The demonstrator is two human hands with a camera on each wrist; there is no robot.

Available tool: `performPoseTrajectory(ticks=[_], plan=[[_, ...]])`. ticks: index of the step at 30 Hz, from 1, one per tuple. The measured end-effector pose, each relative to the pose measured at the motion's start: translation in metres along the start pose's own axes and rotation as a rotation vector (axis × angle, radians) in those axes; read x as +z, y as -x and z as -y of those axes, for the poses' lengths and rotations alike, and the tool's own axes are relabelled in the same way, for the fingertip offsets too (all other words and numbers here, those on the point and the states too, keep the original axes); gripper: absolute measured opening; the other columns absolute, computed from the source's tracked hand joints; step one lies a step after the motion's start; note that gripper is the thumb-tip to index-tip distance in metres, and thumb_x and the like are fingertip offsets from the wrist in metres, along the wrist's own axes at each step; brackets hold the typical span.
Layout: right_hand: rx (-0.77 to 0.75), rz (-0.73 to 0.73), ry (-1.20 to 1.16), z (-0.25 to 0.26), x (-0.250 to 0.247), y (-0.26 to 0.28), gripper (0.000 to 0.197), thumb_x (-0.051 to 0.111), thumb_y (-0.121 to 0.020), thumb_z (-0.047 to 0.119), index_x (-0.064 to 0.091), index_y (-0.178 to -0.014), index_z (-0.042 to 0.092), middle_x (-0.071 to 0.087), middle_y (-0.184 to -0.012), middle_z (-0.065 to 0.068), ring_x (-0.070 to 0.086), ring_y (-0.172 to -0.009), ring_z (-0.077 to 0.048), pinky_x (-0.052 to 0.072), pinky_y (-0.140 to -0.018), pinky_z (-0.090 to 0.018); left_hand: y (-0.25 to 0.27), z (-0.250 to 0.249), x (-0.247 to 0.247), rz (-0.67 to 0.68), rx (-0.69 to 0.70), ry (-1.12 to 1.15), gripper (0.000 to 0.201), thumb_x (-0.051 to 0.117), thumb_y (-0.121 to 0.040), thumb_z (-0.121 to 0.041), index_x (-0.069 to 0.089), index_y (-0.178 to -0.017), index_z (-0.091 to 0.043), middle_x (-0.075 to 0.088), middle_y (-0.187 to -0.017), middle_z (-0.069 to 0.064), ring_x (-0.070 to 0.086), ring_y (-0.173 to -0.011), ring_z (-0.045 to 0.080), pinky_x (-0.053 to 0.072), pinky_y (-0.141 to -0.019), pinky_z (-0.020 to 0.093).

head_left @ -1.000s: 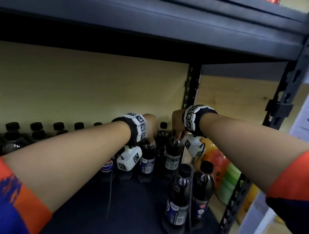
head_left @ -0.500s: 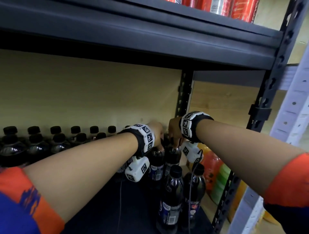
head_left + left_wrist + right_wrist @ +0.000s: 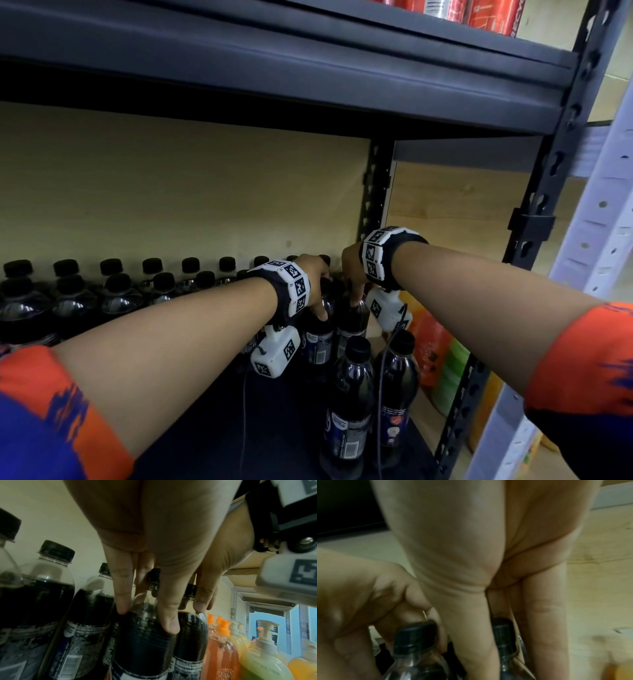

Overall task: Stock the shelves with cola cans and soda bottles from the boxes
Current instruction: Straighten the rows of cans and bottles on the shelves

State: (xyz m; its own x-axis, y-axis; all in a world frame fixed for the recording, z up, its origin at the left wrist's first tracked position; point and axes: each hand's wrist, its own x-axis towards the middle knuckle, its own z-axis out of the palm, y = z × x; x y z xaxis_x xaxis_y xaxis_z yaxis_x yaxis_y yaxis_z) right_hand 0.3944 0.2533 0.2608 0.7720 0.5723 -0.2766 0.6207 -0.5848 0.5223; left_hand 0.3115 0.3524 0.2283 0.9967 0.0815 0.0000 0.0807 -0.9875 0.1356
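Note:
Deep on the dark shelf (image 3: 191, 428), my left hand (image 3: 313, 274) grips the neck and shoulder of a dark soda bottle (image 3: 317, 329). In the left wrist view the left hand (image 3: 145, 616) has its thumb and fingers spread down round that bottle (image 3: 142, 642). Just to its right, my right hand (image 3: 352, 270) holds a second soda bottle (image 3: 352, 318) by the neck. The right wrist view shows the right hand (image 3: 506, 642) with its thumb and fingers either side of that bottle's black cap (image 3: 502, 627). Both bottles stand upright, side by side.
Rows of dark capped bottles (image 3: 116, 294) fill the back left of the shelf. Two more bottles (image 3: 352, 394) stand at the front right. Coloured pump bottles (image 3: 442, 359) sit beyond the black upright (image 3: 375, 192). The upper shelf (image 3: 308, 78) hangs low overhead, with red cans (image 3: 479, 13) on it.
Both hands have moved further back along the shelf with their bottles, towards the back rows. The grips have not changed.

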Motion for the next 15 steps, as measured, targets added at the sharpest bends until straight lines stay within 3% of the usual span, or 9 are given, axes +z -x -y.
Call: performPoseTrajectory(ticks=[4, 6, 7, 9, 12, 15], plan=[[-0.020, 0.042, 0.015, -0.008, 0.000, -0.007, 0.038, 0.075, -0.087, 0.046, 0.056, -0.068, 0.020, 0.052, -0.065, 0.005, 0.046, -0.056, -0.009, 0.047, -0.070, -0.027, -0.002, 0.005, 0.003, -0.009, 0.007, 0.020, 0.078, 0.093, -0.067, -0.037, 0.059, -0.134, -0.018, 0.063, -0.130, 0.002, 0.064, -0.113, 0.025, 0.054, -0.091, 0.034], [-0.021, 0.066, 0.055, -0.007, -0.002, -0.006, 0.044, 0.073, -0.087, 0.052, 0.053, -0.065, 0.020, 0.049, -0.050, 0.010, 0.045, -0.049, -0.007, 0.049, -0.063, -0.024, -0.003, 0.006, 0.004, -0.017, 0.015, 0.023, 0.079, 0.093, -0.067, -0.037, 0.057, -0.136, -0.018, 0.063, -0.131, 0.002, 0.063, -0.113, 0.026, 0.054, -0.091, 0.033], [-0.021, 0.068, 0.055, -0.004, -0.004, -0.003, 0.047, 0.070, -0.089, 0.054, 0.051, -0.064, 0.020, 0.045, -0.043, 0.012, 0.041, -0.044, -0.006, 0.044, -0.055, -0.019, -0.002, 0.006, 0.005, -0.018, 0.020, 0.023, 0.081, 0.092, -0.068, -0.037, 0.056, -0.137, -0.018, 0.062, -0.132, 0.002, 0.063, -0.114, 0.026, 0.054, -0.091, 0.033], [-0.012, 0.065, 0.031, 0.001, -0.005, -0.002, 0.045, 0.064, -0.093, 0.055, 0.057, -0.071, 0.017, 0.046, -0.051, 0.009, 0.038, -0.049, -0.007, 0.035, -0.050, -0.019, -0.001, 0.007, 0.005, -0.008, 0.027, 0.017, 0.085, 0.092, -0.068, -0.039, 0.052, -0.141, -0.018, 0.062, -0.134, 0.002, 0.063, -0.116, 0.026, 0.054, -0.094, 0.035], [0.014, 0.048, -0.005, 0.004, -0.007, -0.004, 0.047, 0.066, -0.091, 0.056, 0.058, -0.071, 0.014, 0.053, -0.067, 0.003, 0.049, -0.061, -0.013, 0.049, -0.069, -0.027, 0.003, 0.013, -0.006, 0.018, 0.032, 0.015, 0.088, 0.093, -0.066, -0.040, 0.052, -0.140, -0.015, 0.064, -0.132, 0.002, 0.064, -0.115, 0.025, 0.054, -0.098, 0.038], [0.053, -0.011, -0.142, 0.005, -0.030, 0.001, 0.043, 0.072, -0.086, 0.055, 0.061, -0.067, 0.019, 0.059, -0.056, 0.005, 0.056, -0.064, -0.016, 0.054, -0.077, -0.029, 0.012, 0.029, -0.029, -0.010, 0.003, 0.000, 0.082, 0.094, -0.062, -0.042, 0.058, -0.132, -0.019, 0.066, -0.125, 0.000, 0.065, -0.109, 0.023, 0.055, -0.095, 0.038]])
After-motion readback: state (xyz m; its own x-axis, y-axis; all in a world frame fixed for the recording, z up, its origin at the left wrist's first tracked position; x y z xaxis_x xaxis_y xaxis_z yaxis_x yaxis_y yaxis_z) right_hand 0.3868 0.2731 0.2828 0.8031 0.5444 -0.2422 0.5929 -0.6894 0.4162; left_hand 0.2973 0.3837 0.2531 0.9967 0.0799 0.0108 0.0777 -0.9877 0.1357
